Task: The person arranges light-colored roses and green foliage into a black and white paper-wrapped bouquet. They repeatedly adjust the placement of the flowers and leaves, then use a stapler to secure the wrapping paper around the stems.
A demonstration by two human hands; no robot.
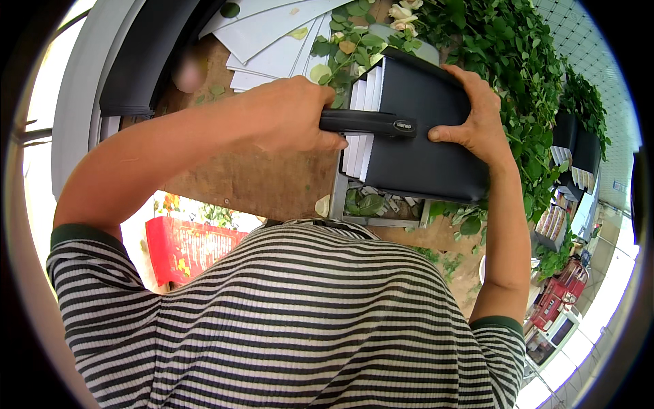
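A black stapler [371, 123] is in the grip of my left hand [300, 114], its fingers closed round the near end. The stapler's far end lies over a black sheet [426, 160], which looks wrapped around white corrugated layers [362, 102] that show along its left edge. My right hand [480, 116] holds the right side of this black bundle, with the thumb on top and the fingers round the far edge. Whether the stapler's jaws are pressed together, I cannot tell. The bundle rests over a metal frame [337, 198] with leaves inside.
White boards [262, 34] lie fanned at the back. Black sheets [139, 61] are stacked at left on the wooden table [238, 174]. Leafy stems [504, 54] with cream roses [403, 17] fill the right. A red printed box [194, 249] is below left; more black bundles [584, 153] stand far right.
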